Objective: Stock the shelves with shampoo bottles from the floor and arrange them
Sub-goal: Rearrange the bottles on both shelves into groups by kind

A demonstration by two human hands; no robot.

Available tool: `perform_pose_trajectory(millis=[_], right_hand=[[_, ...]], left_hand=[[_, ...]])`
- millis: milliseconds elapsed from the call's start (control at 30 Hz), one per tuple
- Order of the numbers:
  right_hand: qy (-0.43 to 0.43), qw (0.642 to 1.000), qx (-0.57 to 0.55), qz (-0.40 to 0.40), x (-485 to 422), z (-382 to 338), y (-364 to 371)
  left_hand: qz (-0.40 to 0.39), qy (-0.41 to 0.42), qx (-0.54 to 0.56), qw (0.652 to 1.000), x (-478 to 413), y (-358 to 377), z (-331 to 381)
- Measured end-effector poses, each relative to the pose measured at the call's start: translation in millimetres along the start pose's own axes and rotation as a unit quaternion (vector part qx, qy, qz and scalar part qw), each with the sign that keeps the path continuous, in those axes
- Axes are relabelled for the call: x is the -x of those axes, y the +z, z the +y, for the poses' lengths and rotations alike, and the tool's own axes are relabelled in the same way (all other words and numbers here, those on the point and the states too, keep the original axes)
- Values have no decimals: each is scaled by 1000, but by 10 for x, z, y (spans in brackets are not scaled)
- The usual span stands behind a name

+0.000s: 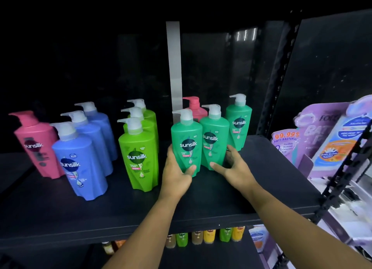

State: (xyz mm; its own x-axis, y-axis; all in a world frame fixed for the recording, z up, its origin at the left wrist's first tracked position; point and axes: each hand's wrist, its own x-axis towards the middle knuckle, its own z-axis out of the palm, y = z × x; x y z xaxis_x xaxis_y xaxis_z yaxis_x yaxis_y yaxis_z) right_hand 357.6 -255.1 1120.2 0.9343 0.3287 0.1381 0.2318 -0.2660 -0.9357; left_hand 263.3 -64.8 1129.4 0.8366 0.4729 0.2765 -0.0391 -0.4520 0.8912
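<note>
On the black shelf stand rows of pump shampoo bottles. My left hand grips the front teal-green bottle low on its body. My right hand wraps the base of the second teal-green bottle just behind and to the right. A third teal-green bottle stands further back, with a pink bottle behind the first two. To the left stand three lime-green bottles, three blue bottles and another pink bottle.
A white upright strip rises behind the bottles. A black perforated post bounds the shelf on the right; beyond it are purple and white cardboard packs. Small coloured bottles sit on the shelf below.
</note>
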Motion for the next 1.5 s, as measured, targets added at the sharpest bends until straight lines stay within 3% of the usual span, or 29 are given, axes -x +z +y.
perform_pose_trajectory(millis=[400,533,733,967,1133,1500], right_hand=[[-41,988,137,62,-29,-29,84],[-29,987,144,65,-49,-39,91],[-19,994,67,85,15,-38,96],[7,990,68,126,39,13,-94],[30,985,139,97,-37,118,-491],[47,990,105,78,-205,200,-750]], left_hand=[[-15,-73,-148,986,266,-23,25],[-11,-14,-154,988,536,-174,70],[-171,110,-198,959,551,-21,199],[-311,163,-335,874,275,383,348],[-310,174,-360,862,225,442,262],[-298,177,-362,865,249,448,265]])
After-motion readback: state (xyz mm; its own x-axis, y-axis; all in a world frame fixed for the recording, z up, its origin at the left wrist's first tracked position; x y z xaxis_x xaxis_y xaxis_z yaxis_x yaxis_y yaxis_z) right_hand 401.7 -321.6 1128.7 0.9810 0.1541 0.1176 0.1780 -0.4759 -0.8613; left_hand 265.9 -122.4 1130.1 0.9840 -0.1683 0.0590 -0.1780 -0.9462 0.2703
